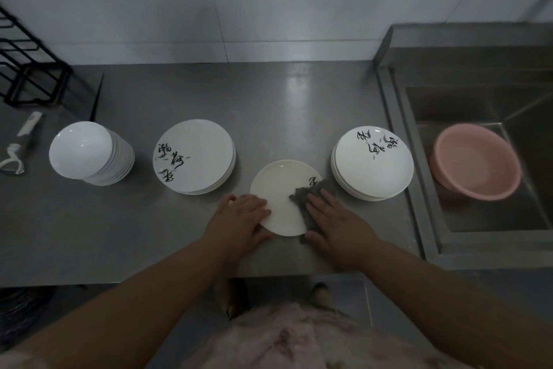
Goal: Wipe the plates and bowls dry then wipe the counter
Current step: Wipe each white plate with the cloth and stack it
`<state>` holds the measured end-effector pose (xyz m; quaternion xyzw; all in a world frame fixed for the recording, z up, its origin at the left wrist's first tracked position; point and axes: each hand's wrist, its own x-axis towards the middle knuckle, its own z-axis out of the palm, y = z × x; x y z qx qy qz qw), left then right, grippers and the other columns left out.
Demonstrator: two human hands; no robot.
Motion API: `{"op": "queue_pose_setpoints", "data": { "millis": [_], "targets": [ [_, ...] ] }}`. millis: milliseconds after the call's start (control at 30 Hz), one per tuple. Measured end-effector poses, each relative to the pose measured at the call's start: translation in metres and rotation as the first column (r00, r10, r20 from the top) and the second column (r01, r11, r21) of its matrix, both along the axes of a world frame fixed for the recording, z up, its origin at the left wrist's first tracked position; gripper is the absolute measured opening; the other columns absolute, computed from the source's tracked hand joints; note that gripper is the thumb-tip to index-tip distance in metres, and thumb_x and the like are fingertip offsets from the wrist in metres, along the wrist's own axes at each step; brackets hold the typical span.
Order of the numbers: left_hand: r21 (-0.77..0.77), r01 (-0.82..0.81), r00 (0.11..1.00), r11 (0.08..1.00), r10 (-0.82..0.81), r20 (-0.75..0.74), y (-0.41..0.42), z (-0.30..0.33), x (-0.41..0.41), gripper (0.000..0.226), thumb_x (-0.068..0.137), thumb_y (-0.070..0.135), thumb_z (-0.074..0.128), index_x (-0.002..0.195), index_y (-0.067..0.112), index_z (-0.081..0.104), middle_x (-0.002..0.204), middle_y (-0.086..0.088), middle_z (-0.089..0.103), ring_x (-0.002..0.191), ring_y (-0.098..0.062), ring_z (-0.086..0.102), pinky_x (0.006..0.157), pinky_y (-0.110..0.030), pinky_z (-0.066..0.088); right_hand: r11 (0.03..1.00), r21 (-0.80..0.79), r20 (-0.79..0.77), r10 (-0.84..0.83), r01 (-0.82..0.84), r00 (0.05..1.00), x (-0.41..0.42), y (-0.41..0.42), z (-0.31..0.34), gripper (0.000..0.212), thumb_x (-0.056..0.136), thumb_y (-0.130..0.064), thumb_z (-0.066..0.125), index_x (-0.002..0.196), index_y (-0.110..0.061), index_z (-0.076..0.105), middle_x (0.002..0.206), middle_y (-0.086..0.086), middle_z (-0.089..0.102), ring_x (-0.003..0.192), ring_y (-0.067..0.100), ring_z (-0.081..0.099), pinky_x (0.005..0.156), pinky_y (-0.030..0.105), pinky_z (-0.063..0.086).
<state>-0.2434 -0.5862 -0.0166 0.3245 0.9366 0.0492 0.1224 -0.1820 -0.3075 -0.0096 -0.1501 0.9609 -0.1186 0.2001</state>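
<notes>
Right hand (335, 220) lies flat, fingers straight, pressing a grey cloth (309, 198) onto the single plate (279, 192) at the front of the counter (287, 105); left hand (242, 217) steadies the plate's left rim, fingers laid over it. Plate stacks (194, 156) (374, 162) flank it; stacked bowls (89, 153) far left. Sink (478, 105) holds a pink basin (475, 162). Cloth hides part of the plate's lettering

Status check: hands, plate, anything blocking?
Left hand steadies single plate at its rim. Right hand flat, pressing grey cloth on plate. Plate stacks either side, nothing blocking.
</notes>
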Motion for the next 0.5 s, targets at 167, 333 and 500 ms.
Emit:
{"op": "queue_pose_setpoints", "data": {
  "millis": [167,333,500],
  "targets": [
    [0.005,-0.01,0.999,1.0,0.01,-0.043,0.006,0.001,0.007,0.047,0.083,0.064,0.047,0.105,0.035,0.077,0.116,0.009,0.072,0.104,-0.018,0.067,0.095,-0.04,0.027,0.992,-0.019,0.007,-0.128,0.128,0.992,0.022,-0.03,-0.006,0.09,0.099,-0.071,0.016,0.16,-0.006,0.03,0.171,0.009,0.015,0.159,0.03,0.0,0.128,0.045,0.014],
    [0.067,-0.052,0.997,0.996,0.055,-0.053,0.003,-0.006,0.017,0.046,0.086,0.062,0.046,0.11,0.036,0.076,0.121,0.01,0.07,0.108,-0.019,0.062,0.093,-0.042,0.038,0.997,-0.003,0.055,0.073,-0.073,0.996,0.036,-0.032,-0.005,0.091,0.099,-0.075,0.012,0.16,-0.011,0.032,0.17,0.008,0.021,0.157,0.033,0.016,0.125,0.05,0.025],
    [0.11,-0.033,0.994,0.993,0.045,-0.104,0.003,-0.021,0.029,0.032,0.091,0.043,0.055,0.116,0.037,0.073,0.122,0.01,0.07,0.103,-0.021,0.06,0.085,-0.037,0.034,0.997,0.049,0.004,-0.051,0.051,0.999,0.002,-0.016,-0.002,0.086,0.099,-0.07,0.021,0.157,-0.01,0.04,0.168,0.006,0.028,0.157,0.028,0.017,0.126,0.046,0.025]
  ]
}}
